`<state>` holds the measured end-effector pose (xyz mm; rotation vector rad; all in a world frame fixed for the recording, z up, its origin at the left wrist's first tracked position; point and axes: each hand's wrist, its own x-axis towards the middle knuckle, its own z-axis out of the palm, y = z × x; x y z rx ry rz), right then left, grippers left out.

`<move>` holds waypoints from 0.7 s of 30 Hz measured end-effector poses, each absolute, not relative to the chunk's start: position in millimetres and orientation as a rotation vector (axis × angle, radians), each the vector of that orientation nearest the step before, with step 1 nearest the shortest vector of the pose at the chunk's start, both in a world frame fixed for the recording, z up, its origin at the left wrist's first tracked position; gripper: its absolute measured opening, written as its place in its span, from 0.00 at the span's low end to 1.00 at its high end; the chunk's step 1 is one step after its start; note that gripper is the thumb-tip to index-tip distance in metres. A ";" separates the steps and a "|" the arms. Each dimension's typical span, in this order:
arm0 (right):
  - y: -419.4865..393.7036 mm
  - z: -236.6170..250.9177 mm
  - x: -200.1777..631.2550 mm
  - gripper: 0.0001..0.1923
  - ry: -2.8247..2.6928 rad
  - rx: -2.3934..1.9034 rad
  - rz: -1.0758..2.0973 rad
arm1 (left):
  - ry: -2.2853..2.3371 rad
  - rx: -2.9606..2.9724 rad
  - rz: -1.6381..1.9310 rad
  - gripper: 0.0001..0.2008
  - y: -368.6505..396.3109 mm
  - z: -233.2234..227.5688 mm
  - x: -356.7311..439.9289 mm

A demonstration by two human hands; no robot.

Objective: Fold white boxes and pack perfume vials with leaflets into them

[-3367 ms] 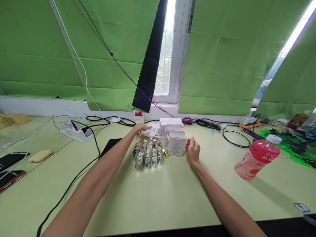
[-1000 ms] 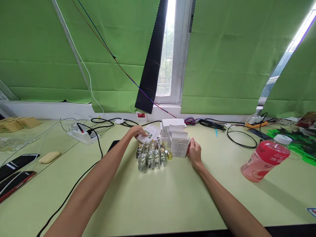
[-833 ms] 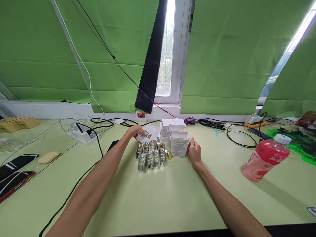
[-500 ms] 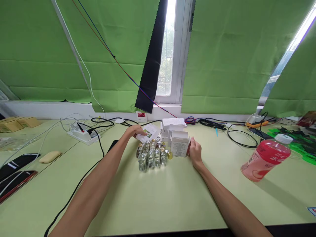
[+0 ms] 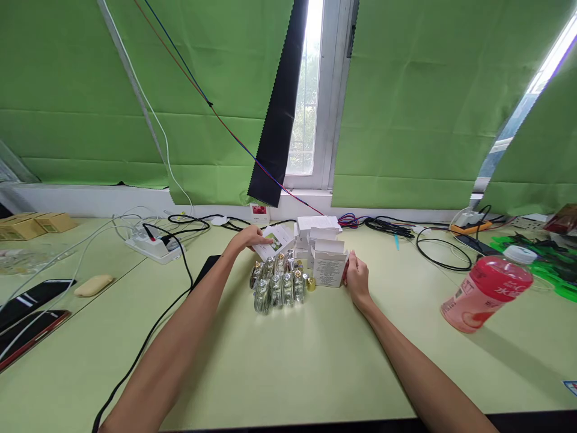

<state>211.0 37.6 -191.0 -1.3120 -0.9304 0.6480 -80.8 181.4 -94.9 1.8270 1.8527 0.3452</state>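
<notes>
My left hand (image 5: 247,238) has its fingers closed on a white card (image 5: 280,238) with a green picture, behind the bottles. With my right hand (image 5: 357,276) I grip the right side of a small white box (image 5: 328,268) with grey print. This box stands upright on the table, its top flap raised. Several small clear glass bottles (image 5: 274,288) with metallic necks stand close together in rows left of the box. A gold cap (image 5: 311,283) lies between bottles and box. More white boxes (image 5: 315,224) are grouped behind.
A pink drink bottle (image 5: 487,291) stands tilted in view at right. At left are a white power strip (image 5: 155,248), a black cable (image 5: 148,337), phones (image 5: 36,294) and a cream oval object (image 5: 93,285). Coiled black cables (image 5: 390,227) run along the back; green trays (image 5: 559,282) lie far right.
My left hand has shifted slightly, and more of the card's picture now shows beyond my fingers. My right hand and the white box stay where they were.
</notes>
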 end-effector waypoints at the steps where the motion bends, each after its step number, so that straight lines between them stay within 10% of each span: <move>1: 37.3 -190.4 210.9 0.30 -0.931 -1.312 0.645 | 1.859 1.840 0.352 0.23 180.1 -94.4 -79.7; 21: 39.1 -192.6 212.3 0.30 -0.936 -1.305 0.659 | 2.041 2.136 0.445 0.18 170.8 -93.7 -71.4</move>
